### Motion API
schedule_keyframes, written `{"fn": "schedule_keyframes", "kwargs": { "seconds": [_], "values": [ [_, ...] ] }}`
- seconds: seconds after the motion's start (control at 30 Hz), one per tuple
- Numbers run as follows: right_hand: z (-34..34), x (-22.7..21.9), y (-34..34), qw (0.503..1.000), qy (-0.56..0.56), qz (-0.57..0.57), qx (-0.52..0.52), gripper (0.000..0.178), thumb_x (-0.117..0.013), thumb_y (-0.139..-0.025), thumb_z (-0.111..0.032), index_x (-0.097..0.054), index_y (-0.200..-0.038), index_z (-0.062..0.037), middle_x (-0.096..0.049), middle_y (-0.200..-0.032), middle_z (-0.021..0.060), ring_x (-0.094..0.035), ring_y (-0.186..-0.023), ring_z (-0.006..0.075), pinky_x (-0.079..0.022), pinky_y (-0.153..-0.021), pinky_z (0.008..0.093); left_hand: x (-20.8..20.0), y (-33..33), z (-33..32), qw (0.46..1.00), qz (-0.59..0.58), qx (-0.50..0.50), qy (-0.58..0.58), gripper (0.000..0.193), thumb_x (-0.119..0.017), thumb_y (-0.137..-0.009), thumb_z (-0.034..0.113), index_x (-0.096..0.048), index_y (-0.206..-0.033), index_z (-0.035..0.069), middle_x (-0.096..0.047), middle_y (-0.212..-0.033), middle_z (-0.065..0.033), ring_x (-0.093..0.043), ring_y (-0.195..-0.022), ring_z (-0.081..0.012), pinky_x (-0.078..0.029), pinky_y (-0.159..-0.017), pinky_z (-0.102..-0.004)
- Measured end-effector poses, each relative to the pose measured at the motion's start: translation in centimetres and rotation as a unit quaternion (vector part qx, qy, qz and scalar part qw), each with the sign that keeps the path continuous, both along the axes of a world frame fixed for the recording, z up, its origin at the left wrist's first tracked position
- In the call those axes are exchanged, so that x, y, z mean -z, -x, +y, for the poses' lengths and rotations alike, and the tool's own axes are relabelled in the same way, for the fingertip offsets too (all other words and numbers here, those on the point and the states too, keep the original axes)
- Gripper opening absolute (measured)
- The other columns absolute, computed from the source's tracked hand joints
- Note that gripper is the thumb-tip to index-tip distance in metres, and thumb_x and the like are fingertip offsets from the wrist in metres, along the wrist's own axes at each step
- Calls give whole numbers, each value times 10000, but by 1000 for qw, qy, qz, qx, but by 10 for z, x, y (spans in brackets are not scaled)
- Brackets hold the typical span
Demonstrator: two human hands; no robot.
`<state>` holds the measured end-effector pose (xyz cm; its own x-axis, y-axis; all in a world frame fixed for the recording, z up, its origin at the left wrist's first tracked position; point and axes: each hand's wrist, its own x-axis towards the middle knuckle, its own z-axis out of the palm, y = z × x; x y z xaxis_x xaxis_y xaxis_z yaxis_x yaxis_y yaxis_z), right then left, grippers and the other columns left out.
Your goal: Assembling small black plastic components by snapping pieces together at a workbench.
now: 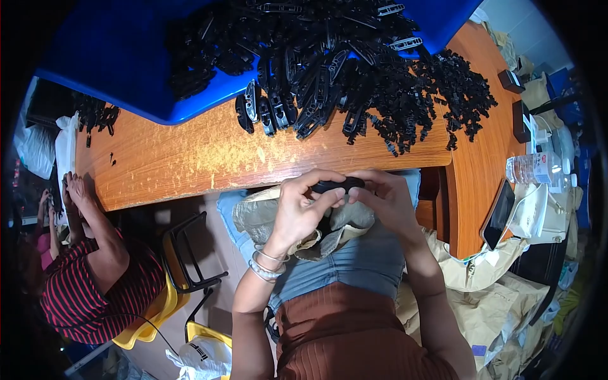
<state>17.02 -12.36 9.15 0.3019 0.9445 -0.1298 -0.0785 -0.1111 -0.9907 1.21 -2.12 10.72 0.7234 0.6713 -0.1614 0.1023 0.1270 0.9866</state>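
Directions taken from the hands.

- Black plastic piece [335,186], one: long, partly hidden by fingers; held over the lap, just off the table's near edge.
- Left hand [306,204]: thumb and fingers pinching the piece's nine o'clock end; bracelets [266,271] at the wrist.
- Right hand [387,197]: thumb and fingers pinching the three o'clock end.
- Crumpled bag [258,214], grey: on the lap, six o'clock, mouth open.
- Table [152,155], wooden, worn.
- Tray [120,88], blue: ten to one o'clock.
- Heap of black clips [320,88]: twelve o'clock, spilling from tray onto table.
- Small black parts [465,95], heaped: two o'clock.
- Bottle [531,168], clear; phone [499,214]: about three o'clock.
- Co-worker [104,288], striped top, seated: eight o'clock.
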Motion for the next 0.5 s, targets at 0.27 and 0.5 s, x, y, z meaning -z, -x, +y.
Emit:
{"fn": "schedule_keyframes", "kwargs": {
  "seconds": [0.27, 0.5],
  "values": [
    [-2, -1, -21, 978, -13, -157, -135, 122, -648, -789, -31, -666, -901, 16, -650, -804, 98, -627, -702, 160, -487, -668, 278, 0, -8, 35, 965, 39, 71, -249, 171, -655, -821, 119, -683, -952, 12, -677, -823, -119, -598, -576, -142, -461, -531, -272],
    [63, 2, -41, 772, -170, -610, 55, 125, -651, -720, -20, -609, -837, -13, -557, -862, 92, -535, -825, 260, -413, -704, 357, 9, -70, 58, 785, 158, -153, -580, 234, -669, -760, 125, -494, -872, 19, -515, -799, -164, -576, -720, -326, -460, -541, -402]
  ]
}}
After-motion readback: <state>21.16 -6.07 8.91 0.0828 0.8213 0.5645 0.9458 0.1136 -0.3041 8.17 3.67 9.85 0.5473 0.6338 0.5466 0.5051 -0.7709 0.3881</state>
